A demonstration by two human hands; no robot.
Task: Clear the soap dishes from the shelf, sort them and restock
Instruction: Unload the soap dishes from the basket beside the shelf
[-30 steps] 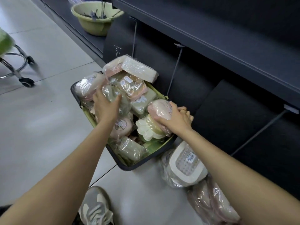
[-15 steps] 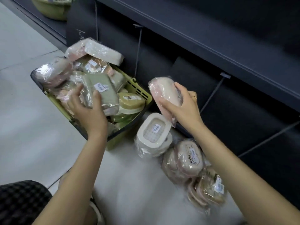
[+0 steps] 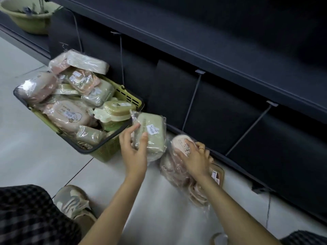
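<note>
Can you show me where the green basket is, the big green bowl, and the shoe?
green basket [image 3: 131, 98]: head view, on its slotted far wall.
green bowl [image 3: 30, 23]: head view, on its outer side.
shoe [image 3: 74, 202]: head view, on its top.

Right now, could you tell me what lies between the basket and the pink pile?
The green wrapped soap dish, held in the left hand, in the head view.

A green basin [image 3: 30, 20] sits far left; a sneaker [image 3: 74, 202] rests on tile.
</note>
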